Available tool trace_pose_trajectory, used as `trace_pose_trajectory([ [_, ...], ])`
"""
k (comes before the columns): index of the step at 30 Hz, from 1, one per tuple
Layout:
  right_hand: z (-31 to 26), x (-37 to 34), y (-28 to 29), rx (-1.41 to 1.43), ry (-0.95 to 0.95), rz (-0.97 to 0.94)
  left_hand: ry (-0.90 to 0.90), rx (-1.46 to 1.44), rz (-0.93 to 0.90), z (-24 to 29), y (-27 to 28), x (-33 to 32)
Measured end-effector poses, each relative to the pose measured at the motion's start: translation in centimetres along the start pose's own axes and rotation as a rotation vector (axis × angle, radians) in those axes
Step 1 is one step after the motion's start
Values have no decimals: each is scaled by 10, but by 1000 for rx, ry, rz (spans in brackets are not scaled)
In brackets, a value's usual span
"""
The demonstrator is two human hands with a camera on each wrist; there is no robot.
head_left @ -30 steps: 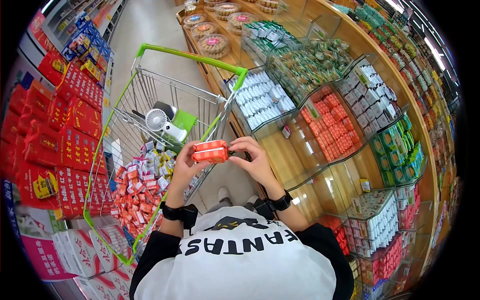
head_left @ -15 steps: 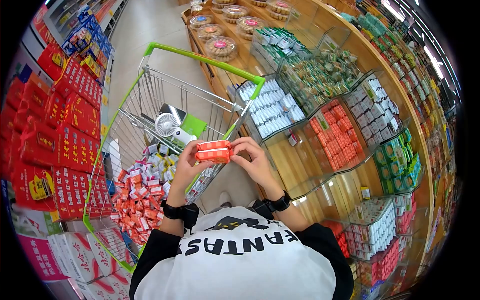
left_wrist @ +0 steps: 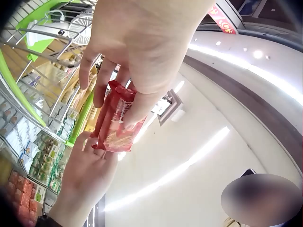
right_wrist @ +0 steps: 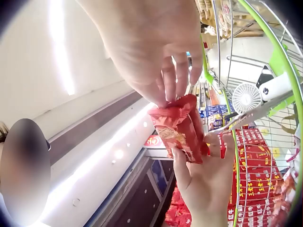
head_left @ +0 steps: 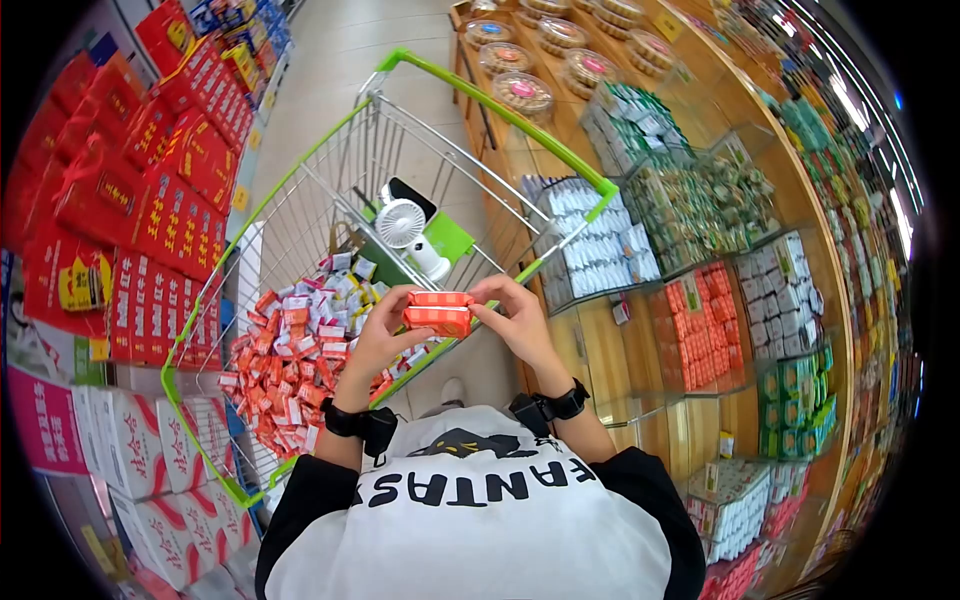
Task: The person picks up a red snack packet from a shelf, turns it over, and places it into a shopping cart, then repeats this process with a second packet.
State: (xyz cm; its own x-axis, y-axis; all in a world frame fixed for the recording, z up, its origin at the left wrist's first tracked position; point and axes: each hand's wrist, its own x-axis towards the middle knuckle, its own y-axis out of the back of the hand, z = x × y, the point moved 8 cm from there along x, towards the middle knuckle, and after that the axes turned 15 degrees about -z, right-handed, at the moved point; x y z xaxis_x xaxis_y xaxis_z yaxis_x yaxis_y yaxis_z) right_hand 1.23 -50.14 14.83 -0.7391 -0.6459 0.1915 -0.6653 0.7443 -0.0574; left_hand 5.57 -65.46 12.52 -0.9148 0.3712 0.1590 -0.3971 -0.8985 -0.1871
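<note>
A small red snack packet (head_left: 438,313) with crimped ends is held in front of the chest, above the shopping cart's near side. My left hand (head_left: 382,335) grips one end, its thumb (left_wrist: 137,111) lying along the packet's printed face. At the other end, my right hand (head_left: 516,318) pinches the crimped edge with thumb and fingertips. In the right wrist view the packet (right_wrist: 182,130) spans between both hands, its wrapper whole where it shows.
The green-rimmed cart (head_left: 500,110) holds a heap of red and white packets (head_left: 300,350), a white handheld fan (head_left: 402,224) and a green item (head_left: 450,238). Snack bins (head_left: 705,325) line the wooden shelf on the right. Red drink cartons (head_left: 165,270) are stacked on the left.
The cart and shelves have shifted rightward in the head view. Both hands keep hold of the packet, which has turned so that its lower red face shows more.
</note>
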Motion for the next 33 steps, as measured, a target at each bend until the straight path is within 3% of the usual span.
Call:
trace_pose_trajectory([
  [6, 9, 26, -22, -41, -14, -89, -19, 21, 176, 6, 22, -28],
  [8, 18, 34, -29, -83, -105, -145, -25, 81, 235, 11, 27, -36],
  [12, 14, 53, -44, -96, 4, -230, -57, 82, 324, 15, 36, -51],
  [22, 2, 86, -68, -207, 76, -503, -118, 111, 586, 25, 32, -71],
  [33, 31, 100, -93, 97, -80, -804, -193, 78, 821, 30, 19, -89],
])
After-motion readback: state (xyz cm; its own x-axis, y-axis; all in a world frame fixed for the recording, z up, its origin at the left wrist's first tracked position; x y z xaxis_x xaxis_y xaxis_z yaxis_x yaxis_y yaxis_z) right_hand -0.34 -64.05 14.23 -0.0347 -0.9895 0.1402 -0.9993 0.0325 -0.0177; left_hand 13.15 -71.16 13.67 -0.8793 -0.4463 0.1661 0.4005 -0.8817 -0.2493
